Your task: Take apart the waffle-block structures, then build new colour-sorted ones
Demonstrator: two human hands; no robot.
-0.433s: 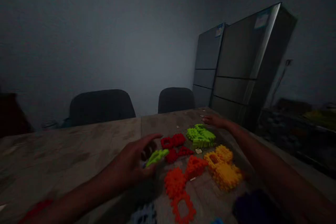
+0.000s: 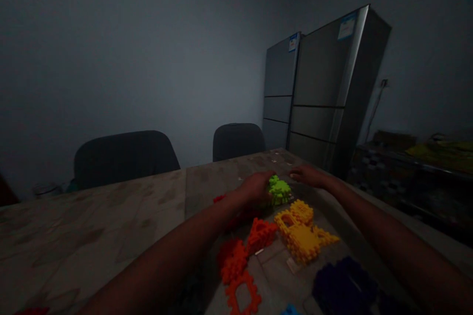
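Our left hand (image 2: 255, 188) has moved rightward from beside the red pieces (image 2: 220, 198) to the green pile (image 2: 280, 189), which lies on the table (image 2: 158, 206) between our two hands. We cannot tell whether its hidden fingers are clamped on a piece. Our right hand (image 2: 307, 176) rests near the pile; its fingers are too dim to tell apart or together. We count three orange groups (image 2: 260, 235), one yellow cluster (image 2: 303, 234), two chairs (image 2: 125, 157) and two labels (image 2: 347, 26), their writing illegible.
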